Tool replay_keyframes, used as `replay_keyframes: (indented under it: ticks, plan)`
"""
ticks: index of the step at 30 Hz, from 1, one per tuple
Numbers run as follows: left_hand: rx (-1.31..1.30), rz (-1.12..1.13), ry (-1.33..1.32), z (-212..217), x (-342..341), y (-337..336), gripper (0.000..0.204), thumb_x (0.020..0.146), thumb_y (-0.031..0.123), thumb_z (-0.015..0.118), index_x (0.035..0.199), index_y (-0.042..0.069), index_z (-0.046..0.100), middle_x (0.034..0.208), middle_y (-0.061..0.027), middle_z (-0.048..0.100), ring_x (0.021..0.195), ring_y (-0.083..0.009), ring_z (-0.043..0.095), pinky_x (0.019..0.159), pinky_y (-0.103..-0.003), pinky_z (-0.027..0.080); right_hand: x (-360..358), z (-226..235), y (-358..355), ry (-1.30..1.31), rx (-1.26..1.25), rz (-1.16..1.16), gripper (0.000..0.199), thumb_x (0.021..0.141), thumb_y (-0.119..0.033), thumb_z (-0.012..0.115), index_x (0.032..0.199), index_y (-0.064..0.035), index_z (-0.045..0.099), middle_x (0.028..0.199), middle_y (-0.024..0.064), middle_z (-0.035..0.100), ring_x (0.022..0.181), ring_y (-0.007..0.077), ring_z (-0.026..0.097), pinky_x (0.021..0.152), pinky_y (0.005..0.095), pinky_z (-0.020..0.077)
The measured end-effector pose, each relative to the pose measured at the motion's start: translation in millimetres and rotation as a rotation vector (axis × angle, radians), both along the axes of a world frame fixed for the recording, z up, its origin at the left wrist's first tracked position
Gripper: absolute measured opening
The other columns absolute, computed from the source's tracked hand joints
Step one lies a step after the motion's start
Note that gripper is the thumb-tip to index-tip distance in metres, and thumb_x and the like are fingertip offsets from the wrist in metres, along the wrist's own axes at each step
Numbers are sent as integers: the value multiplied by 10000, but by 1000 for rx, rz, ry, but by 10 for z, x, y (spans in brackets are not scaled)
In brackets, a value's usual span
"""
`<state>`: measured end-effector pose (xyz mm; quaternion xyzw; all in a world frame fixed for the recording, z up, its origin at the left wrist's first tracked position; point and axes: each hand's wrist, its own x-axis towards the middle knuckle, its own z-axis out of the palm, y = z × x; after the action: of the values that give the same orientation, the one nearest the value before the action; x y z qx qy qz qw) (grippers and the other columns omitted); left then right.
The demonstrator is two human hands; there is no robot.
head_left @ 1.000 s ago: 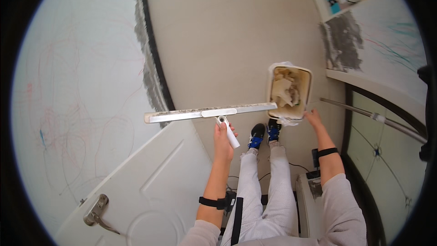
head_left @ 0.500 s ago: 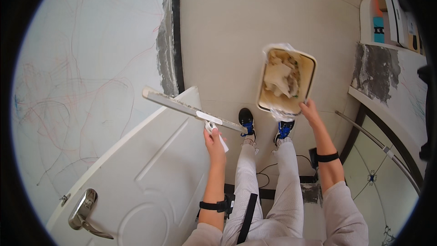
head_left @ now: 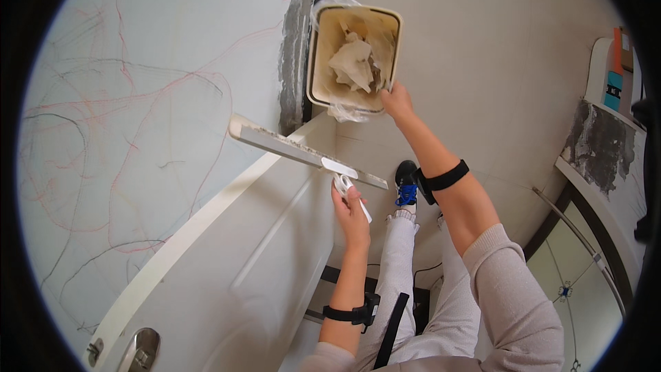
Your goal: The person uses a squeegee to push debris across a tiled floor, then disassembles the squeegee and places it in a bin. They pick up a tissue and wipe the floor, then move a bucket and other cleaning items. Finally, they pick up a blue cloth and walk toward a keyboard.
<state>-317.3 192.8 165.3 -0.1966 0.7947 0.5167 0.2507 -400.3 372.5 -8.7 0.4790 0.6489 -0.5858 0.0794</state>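
Left hand (head_left: 352, 215) is grasping a white-handled metal squeegee (head_left: 288, 149). Right hand (head_left: 397, 102) is gripping a probably light, cream plastic bin (head_left: 332, 31) by its near-right corner.

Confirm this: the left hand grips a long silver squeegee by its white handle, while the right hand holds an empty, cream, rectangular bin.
Not empty: the head view shows crumpled pale material inside the cream rectangular bin. The rest stands.
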Motion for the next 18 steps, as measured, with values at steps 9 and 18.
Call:
replay_keyframes:
  ticks: [9, 18]
  plan:
    - [147, -42, 1, 138, 30, 217, 459, 905, 227, 482, 1290, 27, 334, 992, -48, 497, 794, -104, 485, 707, -239, 433, 897, 642, 79, 168, -8, -26, 403, 866, -290, 529, 1166, -27, 478, 1038, 143, 572, 844, 239, 573, 759, 337, 443]
    - [517, 14, -175, 1304, 371, 1027, 370, 857, 128, 566, 1150, 23, 366, 993, -79, 508, 803, -127, 533, 712, -257, 478, 2274, 3178, 395, 180, 403, 168, 328, 901, -223, 478, 1173, -42, 493, 947, 102, 557, 820, 184, 533, 748, 270, 438]
